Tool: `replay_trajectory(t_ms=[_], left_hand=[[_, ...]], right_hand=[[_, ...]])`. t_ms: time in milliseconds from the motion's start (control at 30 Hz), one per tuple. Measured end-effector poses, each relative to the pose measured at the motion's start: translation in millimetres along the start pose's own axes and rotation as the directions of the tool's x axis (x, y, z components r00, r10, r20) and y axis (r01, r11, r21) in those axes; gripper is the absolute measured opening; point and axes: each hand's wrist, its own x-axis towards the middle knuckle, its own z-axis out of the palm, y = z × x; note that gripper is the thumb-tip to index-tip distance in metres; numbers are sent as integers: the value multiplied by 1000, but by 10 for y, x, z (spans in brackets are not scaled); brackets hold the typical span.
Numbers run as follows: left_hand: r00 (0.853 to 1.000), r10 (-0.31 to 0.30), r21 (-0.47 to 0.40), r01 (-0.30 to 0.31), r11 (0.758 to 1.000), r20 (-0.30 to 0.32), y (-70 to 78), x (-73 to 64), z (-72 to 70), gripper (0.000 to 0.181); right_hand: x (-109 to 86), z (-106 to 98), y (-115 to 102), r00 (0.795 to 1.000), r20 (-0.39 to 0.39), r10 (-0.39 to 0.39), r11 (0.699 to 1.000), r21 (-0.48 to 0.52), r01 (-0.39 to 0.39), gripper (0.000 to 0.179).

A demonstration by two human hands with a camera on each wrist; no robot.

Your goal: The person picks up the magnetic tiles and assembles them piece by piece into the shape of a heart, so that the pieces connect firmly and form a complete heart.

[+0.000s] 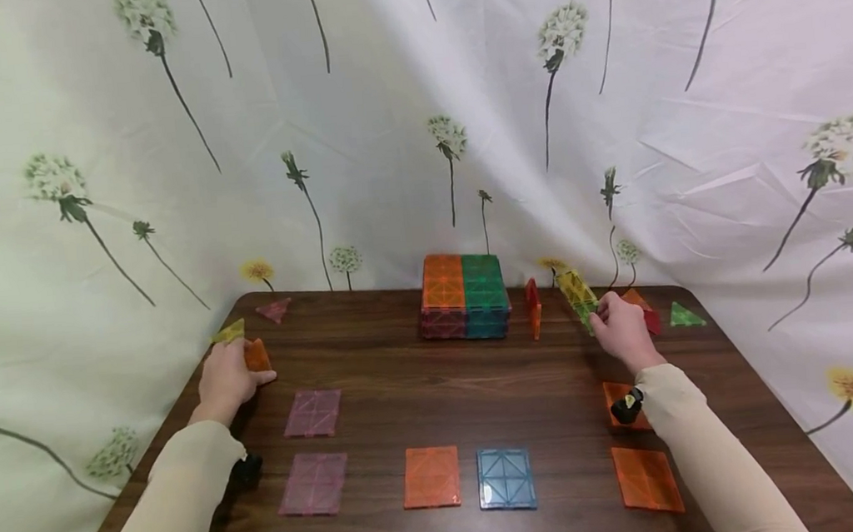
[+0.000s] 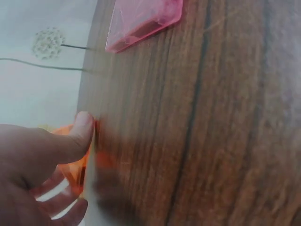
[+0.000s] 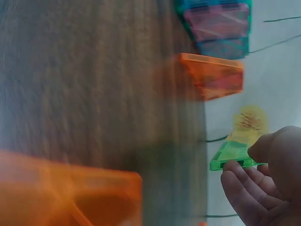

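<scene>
On the table's left, my left hand point(image 1: 226, 378) pinches an orange magnetic tile point(image 1: 257, 356); in the left wrist view the thumb lies on one side of the orange tile point(image 2: 74, 172) and the fingers on the other. A yellow tile point(image 1: 230, 331) shows just beyond that hand. My right hand point(image 1: 623, 330), at the far right, holds a tilted yellow and green tile piece point(image 1: 578, 296) by its green end point(image 3: 231, 154), between thumb and fingers. Left of it, an orange-red tile piece point(image 1: 533, 309) stands upright beside a box of joined tiles point(image 1: 465, 296) with an orange and green top.
Flat on the wooden table point(image 1: 385, 403) lie two purple tiles point(image 1: 314, 413), an orange tile point(image 1: 431, 477), a blue tile point(image 1: 506, 478) and two orange tiles point(image 1: 647, 479) under the right arm. Small triangles lie at the back: pink point(image 1: 275, 310), green point(image 1: 687, 315). A flowered cloth point(image 1: 386, 135) hangs behind.
</scene>
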Motion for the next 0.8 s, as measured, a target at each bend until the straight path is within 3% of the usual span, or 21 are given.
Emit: replay_trajectory(t_ms=[200,400,533,700,800], left_hand=[[997,45,-60,-49,997,-64,-60,-60,52,46],[978,142,-103,-159,982,-151,-5,-67,103,28],[959,229,-178,-258,950,-170,207,-73,103,30],[937,317,-254,-345,903,-145,611,-122,83,30],[909,397,-302,-416,858,-124,841,-149,122,28]], right_hand=[[-16,219,-4,999,40,27,1000,-17,-26,14],[-6,302,-102,994,71,77,997,-33,-75,16],[2,309,-125,989,97,108,994,-31,-106,15],[-8,302,-130,988,107,107,994,-32,-104,16],[-15,300,-130,987,119,103,994,-34,-100,17]])
